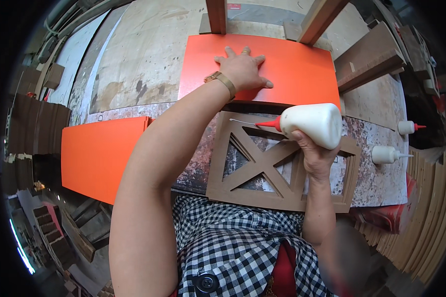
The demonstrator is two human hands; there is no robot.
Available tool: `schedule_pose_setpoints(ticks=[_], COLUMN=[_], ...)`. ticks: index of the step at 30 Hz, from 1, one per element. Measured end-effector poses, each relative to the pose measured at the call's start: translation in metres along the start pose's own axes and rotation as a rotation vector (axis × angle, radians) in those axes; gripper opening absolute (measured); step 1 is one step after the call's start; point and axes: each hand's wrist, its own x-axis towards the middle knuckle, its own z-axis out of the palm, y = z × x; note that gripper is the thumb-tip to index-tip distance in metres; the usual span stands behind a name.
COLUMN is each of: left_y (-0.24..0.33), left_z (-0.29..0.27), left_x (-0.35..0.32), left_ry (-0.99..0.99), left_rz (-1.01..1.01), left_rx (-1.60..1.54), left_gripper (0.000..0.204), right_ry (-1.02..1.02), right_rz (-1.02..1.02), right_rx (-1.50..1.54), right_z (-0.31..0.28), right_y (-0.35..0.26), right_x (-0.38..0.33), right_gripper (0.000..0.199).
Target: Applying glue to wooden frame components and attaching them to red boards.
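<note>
Landmark = brown fibreboard lattice frame [262, 166], lying flat on worn workbench [148, 64] right in front of the person's checked shirt [233, 247]. Frame has crossed diagonal bars inside a rectangular border.

R hand [316, 153]: over the frame's right part, fingers wrapped tight round a white glue bottle [314, 123] w/ red nozzle [270, 123]. Bottle held sideways, nozzle pointing left along the frame's top rail. Thin white glue line [243, 121] on that rail, running left from nozzle tip.

L hand [242, 69]: beyond the frame's far edge, palm down, fingers spread wide and flat on an orange panel [302, 74]; grips nothing, just pressing on it. Tan wristband [224, 81] at wrist, ring on one finger. The panel's near edge sits just beside the frame's top rail; can't tell if they touch.

Second orange panel [101, 153]: left of the frame, partly behind L forearm, overhanging the bench edge.

Two more white glue bottles right of the frame, on the bench: one w/ red nozzle [409, 127] farther off, one w/ white nozzle [387, 154] nearer. Stack of thin curved boards [426, 208] further right. Two wood posts [217, 15] stand beyond the orange panel, far side from the frame.
</note>
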Motion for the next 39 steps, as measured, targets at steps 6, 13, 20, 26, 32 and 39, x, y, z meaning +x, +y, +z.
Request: schedule_pose_setpoints(ticks=[6,13,20,26,32,39], left_y=[-0.003,-0.005,-0.007,-0.015,-0.016,-0.01], left_z=[0.002,0.006,0.005,0.011,0.012,0.007], left_x=[0.001,0.004,0.005,0.01,0.01,0.01], left_ry=[-0.016,-0.008,-0.015,0.008,0.021,-0.017], left_rz=[0.005,0.037,0.049,0.095,0.11,0.103], left_rx=[0.012,0.034,0.054,0.052,0.053,0.057], left_gripper=[0.071,0.077,0.08,0.082,0.083,0.082], right_ry=[0.15,0.281,0.48,0.622,0.683,0.745], right_rz=[-0.055,-0.145,-0.118,-0.122,-0.142,-0.175], right_rx=[-0.044,-0.156,-0.15,-0.201,-0.239,-0.166], right_z=[-0.049,-0.114,-0.165,-0.21,-0.233,-0.238], right_y=[-0.004,0.003,-0.007,-0.007,-0.009,-0.009], right_x=[-0.003,-0.009,-0.012,-0.015,-0.014,-0.014], right_gripper=[0.055,0.044,0.039,0.04,0.04,0.036])
